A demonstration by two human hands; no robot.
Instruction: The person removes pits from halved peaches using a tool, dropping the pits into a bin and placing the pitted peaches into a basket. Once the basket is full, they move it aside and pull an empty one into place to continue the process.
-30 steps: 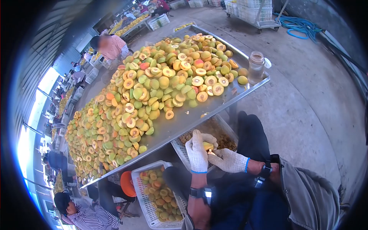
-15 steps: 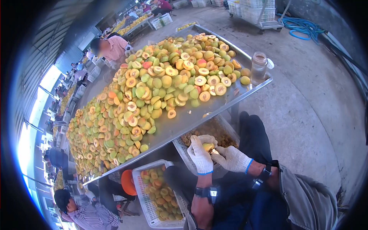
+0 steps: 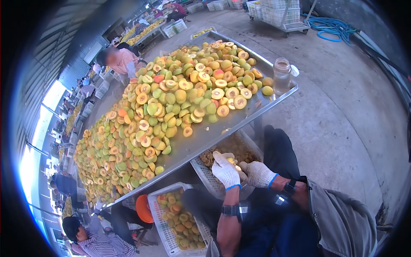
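head view is showing a peach half (image 3: 231, 161) being gripped in the gloved left hand (image 3: 225, 172), fingers curling around it, just over the white crate (image 3: 201, 171) of pits under the table edge. gloved right hand (image 3: 258, 173) is pressing against the fruit, clenching something that is possibly a small tool, too hidden to tell. steel table (image 3: 205, 135) is carrying a big heap of halved peaches (image 3: 171, 103), with a jar (image 3: 281, 76) standing near its corner. another crate of fruit (image 3: 175, 218) is sitting lower left, beside a person in a striped shirt (image 3: 92, 242).
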